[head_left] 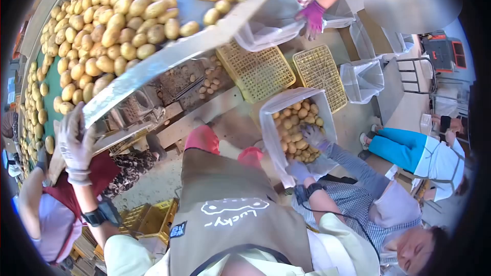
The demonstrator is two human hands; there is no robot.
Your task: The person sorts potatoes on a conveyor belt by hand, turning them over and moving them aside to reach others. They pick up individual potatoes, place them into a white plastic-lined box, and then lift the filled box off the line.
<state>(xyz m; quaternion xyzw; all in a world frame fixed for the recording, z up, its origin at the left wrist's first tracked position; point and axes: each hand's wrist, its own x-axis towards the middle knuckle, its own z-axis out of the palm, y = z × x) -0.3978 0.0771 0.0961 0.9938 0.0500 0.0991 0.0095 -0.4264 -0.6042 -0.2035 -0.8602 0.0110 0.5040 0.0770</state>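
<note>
My left hand, in a pale glove, is raised at the near end of the sorting belt's metal rim. Its fingers point up and touch the rim, with the thumb apart. Many potatoes lie on the belt beyond it. Lower right of centre, my right hand, also gloved, is at the near side of a box with a clear plastic liner. Its fingers are too unclear to tell whether they grip the liner. Potatoes partly fill this box.
A co-worker's gloved hand reaches into the same box from the right. Another person's purple-gloved hand hangs above yellow crates. Someone stands close at the left. Another lined box is at the right, near a person in blue trousers.
</note>
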